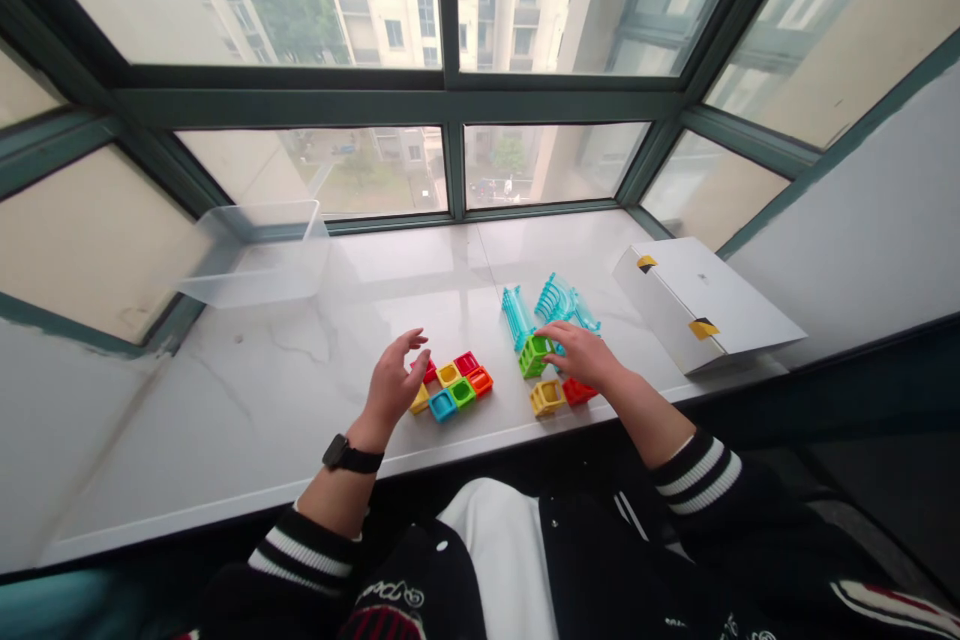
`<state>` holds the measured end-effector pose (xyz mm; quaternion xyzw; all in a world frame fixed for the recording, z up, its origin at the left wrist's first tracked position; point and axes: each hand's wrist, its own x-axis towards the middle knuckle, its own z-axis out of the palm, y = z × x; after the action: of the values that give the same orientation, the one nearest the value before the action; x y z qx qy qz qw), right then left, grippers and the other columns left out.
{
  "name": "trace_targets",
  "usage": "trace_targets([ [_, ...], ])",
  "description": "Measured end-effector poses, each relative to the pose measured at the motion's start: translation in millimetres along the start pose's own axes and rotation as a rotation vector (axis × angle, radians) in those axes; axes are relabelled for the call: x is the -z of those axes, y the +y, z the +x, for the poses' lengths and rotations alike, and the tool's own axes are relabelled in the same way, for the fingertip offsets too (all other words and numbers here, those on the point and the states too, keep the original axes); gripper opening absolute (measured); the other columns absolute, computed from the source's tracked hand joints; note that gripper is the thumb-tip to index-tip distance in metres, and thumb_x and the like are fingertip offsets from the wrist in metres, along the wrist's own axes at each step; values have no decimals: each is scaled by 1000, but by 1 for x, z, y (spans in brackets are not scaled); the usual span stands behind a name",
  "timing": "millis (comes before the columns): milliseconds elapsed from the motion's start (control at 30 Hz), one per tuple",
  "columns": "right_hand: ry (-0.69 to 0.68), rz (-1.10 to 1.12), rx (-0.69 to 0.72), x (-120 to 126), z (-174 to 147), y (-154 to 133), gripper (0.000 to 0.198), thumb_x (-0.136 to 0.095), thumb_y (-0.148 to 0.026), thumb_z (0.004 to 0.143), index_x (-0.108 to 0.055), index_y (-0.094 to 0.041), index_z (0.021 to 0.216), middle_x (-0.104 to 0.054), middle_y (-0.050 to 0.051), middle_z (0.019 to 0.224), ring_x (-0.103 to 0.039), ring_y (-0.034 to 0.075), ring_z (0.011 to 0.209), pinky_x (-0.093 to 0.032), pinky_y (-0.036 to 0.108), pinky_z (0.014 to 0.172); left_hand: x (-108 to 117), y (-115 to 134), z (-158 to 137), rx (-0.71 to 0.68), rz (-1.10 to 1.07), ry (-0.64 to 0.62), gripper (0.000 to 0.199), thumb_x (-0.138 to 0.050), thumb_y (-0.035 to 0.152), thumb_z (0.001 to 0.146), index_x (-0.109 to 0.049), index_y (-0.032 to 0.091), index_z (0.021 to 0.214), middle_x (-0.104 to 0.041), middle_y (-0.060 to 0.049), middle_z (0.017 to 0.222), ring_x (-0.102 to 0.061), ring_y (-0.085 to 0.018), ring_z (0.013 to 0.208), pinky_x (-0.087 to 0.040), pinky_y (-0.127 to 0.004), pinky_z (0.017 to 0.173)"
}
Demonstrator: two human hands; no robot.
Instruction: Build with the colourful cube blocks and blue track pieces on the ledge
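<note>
My left hand, with a dark watch on its wrist, hovers at the left side of a cluster of colored toy blocks. Its fingers are curved and apart, and they partly hide a red block and a yellow block. The cluster also has a blue block, a green block and an orange block. My right hand grips another green block, fingers at its top and thumb at its side. Below that hand lie a separate yellow block and a red block.
Clear turquoise track pieces lie behind my right hand, one of them a curved ribbed piece. A transparent plastic bin stands at the back left. On the right is a white box with yellow-black tape. Windows border the marble-patterned sill.
</note>
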<state>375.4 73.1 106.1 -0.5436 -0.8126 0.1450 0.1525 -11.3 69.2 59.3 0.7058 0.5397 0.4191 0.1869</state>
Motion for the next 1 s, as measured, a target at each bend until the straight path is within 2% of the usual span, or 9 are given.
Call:
trace_targets([
  [167, 35, -24, 31, 17, -3, -21, 60, -80, -24, 86, -64, -30, 143, -66, 10, 140, -67, 33, 121, -57, 51, 104, 23, -24, -34, 61, 77, 44, 33, -56, 43, 102, -65, 23, 127, -74, -9, 122, -71, -26, 111, -58, -49, 104],
  [267, 111, 18, 88, 25, -4, -45, 51, -74, -28, 92, -64, -31, 143, -67, 11, 135, -64, 33, 125, -54, 52, 109, 21, -36, -57, 88, 109, 44, 32, -55, 43, 101, -67, 24, 125, -72, -10, 123, -68, -28, 117, -57, -51, 106],
  [367, 117, 72, 165, 20, -3, -73, 42, -68, -28, 97, -67, -30, 139, -69, 10, 131, -65, 31, 124, -53, 50, 111, 15, -41, -74, 110, 100, 32, 31, -55, 43, 101, -67, 25, 123, -71, -10, 124, -67, -29, 119, -57, -52, 108],
  [500, 19, 123, 269, -7, -2, -102, 40, -68, -28, 99, -68, -28, 138, -69, 11, 133, -65, 29, 124, -54, 47, 110, 6, -40, -88, 99, 74, -12, 31, -56, 41, 100, -66, 26, 126, -69, -10, 129, -66, -29, 124, -54, -53, 113],
  [633, -110, 111, 263, -48, -1, -113, 43, -74, -25, 94, -69, -26, 137, -69, 12, 134, -64, 30, 126, -53, 48, 110, 1, -33, -94, 66, 107, -43, 34, -59, 37, 99, -64, 27, 131, -65, -11, 136, -63, -29, 129, -52, -53, 116],
  [800, -153, 25, 96, -92, 0, -110, 51, -81, -23, 88, -67, -25, 137, -62, 16, 145, -57, 36, 137, -49, 54, 115, -10, -17, -88, -21, 191, -74, 35, -62, 35, 98, -64, 28, 133, -58, -12, 149, -54, -32, 141, -46, -54, 120],
  [1000, -218, 17, -82, -110, -7, -112, 51, -80, -23, 88, -63, -26, 135, -52, 17, 154, -61, 36, 133, -53, 51, 109, -40, 3, -67, -45, 319, -174, 48, -69, 45, 95, -63, 28, 140, -46, -14, 164, -36, -38, 156, -30, -63, 127],
])
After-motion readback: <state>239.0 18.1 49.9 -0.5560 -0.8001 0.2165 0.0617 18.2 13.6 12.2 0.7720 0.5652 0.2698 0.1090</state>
